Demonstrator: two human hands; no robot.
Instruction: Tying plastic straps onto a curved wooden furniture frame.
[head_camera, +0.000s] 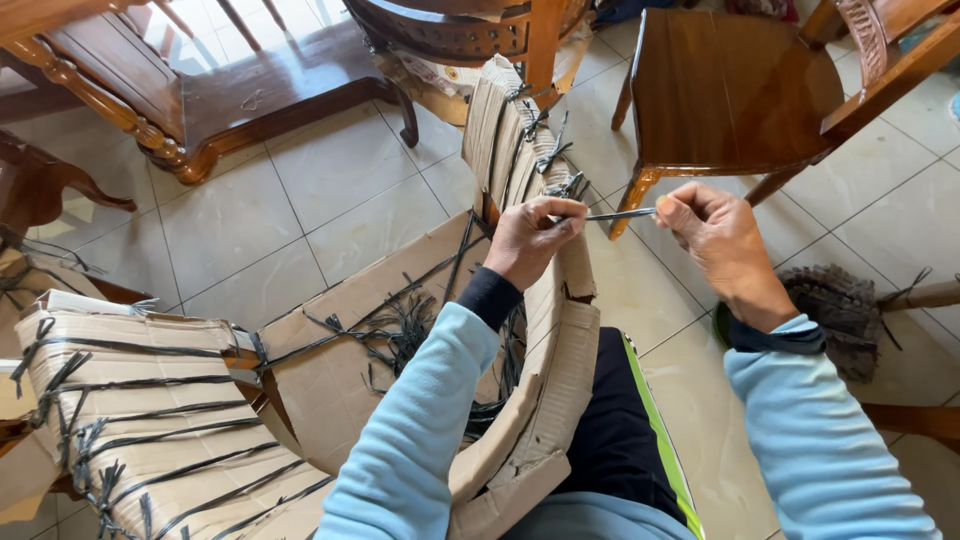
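My left hand (530, 240) and my right hand (715, 238) each pinch one end of a thin black plastic strap (620, 214), stretched level between them. Right below my left hand stands a curved piece wrapped in brown cardboard (545, 380), bound with black straps knotted along its top (545, 150). It leans against my lap. Both arms wear light blue sleeves with dark cuffs.
A second cardboard-wrapped piece (160, 410) tied with black straps lies at lower left. Flat cardboard with strap cuttings (390, 330) covers the tiled floor. Wooden chairs (730, 90) and a carved frame (170, 80) stand behind. A dark mop head (840, 305) is at right.
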